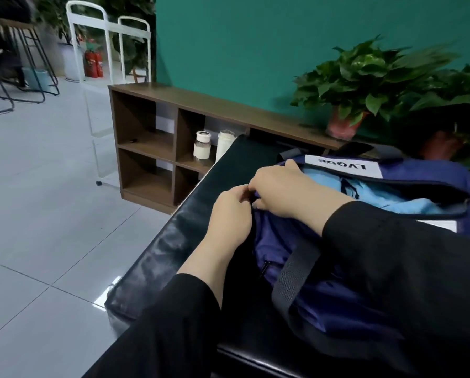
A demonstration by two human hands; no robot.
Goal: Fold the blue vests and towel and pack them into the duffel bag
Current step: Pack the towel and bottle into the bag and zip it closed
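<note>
- Head view: navy duffel bag (pixel 323 268) lying on a black padded bench (pixel 173 241), top opening unzipped along most of its length.
- Inside the opening: light blue fabric (pixel 386 195), bunched and lying below the zipper line; vests or towel, impossible to tell apart.
- White label (pixel 342 166) with dark lettering on the bag's far side; black strap (pixel 296 268) draped over the near side.
- Left hand (pixel 228 216) at the bag's left end, fingers curled and pinching the fabric by the zipper end.
- Right hand (pixel 285 186) touching the left, fingers curled onto the same spot; what exactly sits between the fingertips stays hidden.
- Brown cubby shelf (pixel 146 132) behind the bench, holding two white-lidded jars (pixel 202 145) in one compartment.
- Potted plant (pixel 364 85) standing on the shelf top.
</note>
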